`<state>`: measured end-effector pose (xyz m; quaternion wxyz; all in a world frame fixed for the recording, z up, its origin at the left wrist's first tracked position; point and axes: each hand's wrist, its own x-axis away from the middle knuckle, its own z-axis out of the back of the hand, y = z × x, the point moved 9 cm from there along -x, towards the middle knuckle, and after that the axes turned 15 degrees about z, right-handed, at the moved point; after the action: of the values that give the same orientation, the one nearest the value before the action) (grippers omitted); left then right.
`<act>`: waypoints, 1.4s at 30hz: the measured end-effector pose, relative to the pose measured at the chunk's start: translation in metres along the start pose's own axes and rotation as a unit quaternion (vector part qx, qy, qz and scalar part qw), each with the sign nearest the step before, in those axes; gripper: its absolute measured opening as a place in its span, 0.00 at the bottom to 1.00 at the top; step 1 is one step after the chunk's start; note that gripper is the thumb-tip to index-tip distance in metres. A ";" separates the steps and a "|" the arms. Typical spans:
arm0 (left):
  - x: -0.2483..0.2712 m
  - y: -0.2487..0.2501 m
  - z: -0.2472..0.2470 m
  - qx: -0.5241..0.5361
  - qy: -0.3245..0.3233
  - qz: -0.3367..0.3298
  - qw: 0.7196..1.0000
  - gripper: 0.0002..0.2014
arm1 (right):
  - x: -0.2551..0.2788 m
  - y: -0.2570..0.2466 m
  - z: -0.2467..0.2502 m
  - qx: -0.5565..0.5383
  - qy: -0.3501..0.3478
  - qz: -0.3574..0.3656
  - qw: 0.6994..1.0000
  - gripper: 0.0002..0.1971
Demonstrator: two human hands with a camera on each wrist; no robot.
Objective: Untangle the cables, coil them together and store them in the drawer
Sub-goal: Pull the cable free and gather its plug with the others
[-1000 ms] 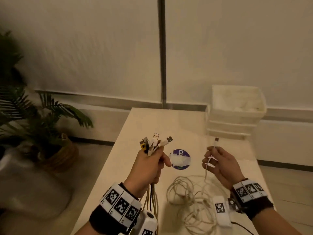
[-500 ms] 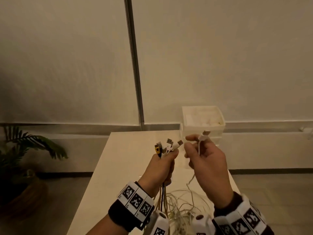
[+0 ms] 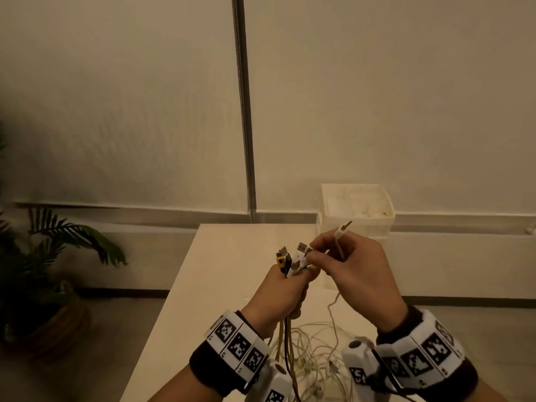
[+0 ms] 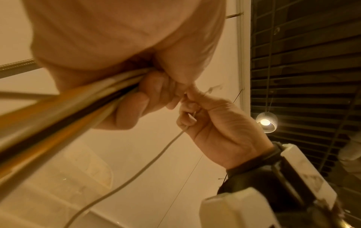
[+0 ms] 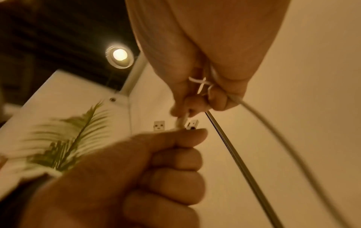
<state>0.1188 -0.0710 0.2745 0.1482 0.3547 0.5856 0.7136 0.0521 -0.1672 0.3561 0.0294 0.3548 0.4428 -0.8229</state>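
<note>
My left hand (image 3: 285, 288) is a fist round a bundle of cables (image 3: 293, 261); white, black and yellow plugs stick up from it. The bundle's yellow, black and white strands (image 4: 64, 112) run down from that fist. My right hand (image 3: 352, 269) holds a thin white cable (image 3: 340, 242) whose plug points up past its fingers. Its fingertips also touch a white plug (image 5: 180, 121) at the top of the bundle. The thin cable (image 4: 148, 163) hangs down to a tangle of pale cables (image 3: 314, 352) on the table.
The beige table (image 3: 226, 271) stretches ahead. A white stack of drawers (image 3: 358, 208) stands at its far right, its top tray open. A potted palm (image 3: 43, 271) is on the floor to the left. Wall and a metal pole (image 3: 243, 111) lie behind.
My right hand has brought its white cable leftward and up against the bundle in my left hand. Both hands have risen, and my head has tilted up.
</note>
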 end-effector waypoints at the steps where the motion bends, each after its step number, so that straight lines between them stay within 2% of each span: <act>1: 0.000 0.000 0.000 -0.003 -0.004 -0.003 1.000 0.09 | -0.002 -0.010 -0.004 0.031 -0.039 0.049 0.998 0.05; 2: 0.000 0.000 0.001 -0.008 -0.007 -0.003 1.000 0.10 | -0.003 -0.019 -0.007 0.052 -0.077 0.093 0.991 0.05; 4: 0.001 0.000 -0.001 -0.010 -0.016 -0.008 1.000 0.12 | -0.006 -0.026 -0.011 0.054 -0.130 0.134 0.981 0.04; 8: 0.001 -0.004 -0.004 0.033 -0.020 0.010 0.999 0.18 | -0.015 -0.022 -0.015 0.083 -0.142 0.144 0.976 0.06; 10: 0.000 -0.007 -0.001 0.090 -0.014 0.022 0.996 0.18 | -0.013 -0.012 -0.015 0.067 -0.133 0.106 0.983 0.09; 12: -0.001 -0.011 0.006 0.152 -0.006 0.033 0.988 0.20 | -0.005 0.007 -0.005 0.001 -0.112 0.024 0.993 0.13; 14: -0.001 -0.013 0.014 0.192 0.000 0.034 0.981 0.22 | 0.009 0.028 -0.003 -0.113 -0.100 -0.088 0.985 0.18; 15: -0.001 -0.012 0.016 0.197 0.002 0.028 0.980 0.23 | 0.016 0.033 -0.007 -0.153 -0.106 -0.120 0.975 0.18; 17: 0.001 -0.005 0.018 0.200 0.006 0.000 0.980 0.22 | 0.020 0.032 -0.012 -0.150 -0.109 -0.111 0.976 0.16; 20: 0.004 0.010 0.014 0.193 0.002 -0.060 0.979 0.24 | 0.015 0.025 -0.015 -0.126 -0.052 -0.088 0.987 0.11; 23: 0.001 0.020 0.010 0.158 0.015 -0.107 0.981 0.22 | 0.014 0.028 -0.014 -0.176 0.033 -0.127 0.976 0.03; 25: -0.001 0.022 0.007 0.145 0.020 -0.112 0.983 0.20 | 0.018 0.030 -0.020 -0.200 0.044 -0.151 0.967 0.02; 28: -0.004 0.022 0.001 0.155 0.016 -0.099 0.983 0.16 | 0.020 0.030 -0.026 -0.164 0.024 -0.146 0.975 0.03; 31: -0.006 0.018 0.002 0.168 0.061 -0.080 0.981 0.13 | 0.018 0.031 -0.025 -0.124 -0.003 -0.130 0.984 0.03; 36: -0.010 0.015 0.010 0.194 0.115 -0.068 0.972 0.19 | 0.024 0.025 -0.027 -0.086 -0.048 -0.069 0.993 0.04; 39: -0.013 0.021 0.028 0.222 0.141 -0.077 0.962 0.22 | 0.045 0.027 -0.038 -0.072 -0.108 -0.035 0.991 0.04; 42: -0.012 0.031 0.044 0.289 0.126 -0.109 0.943 0.22 | 0.061 0.044 -0.044 -0.084 -0.186 -0.031 0.978 0.09</act>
<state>0.1634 -0.0545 0.3021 0.0409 0.2236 0.8155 0.5323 0.0464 -0.1450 0.2719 0.1152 0.1776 0.5076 -0.8352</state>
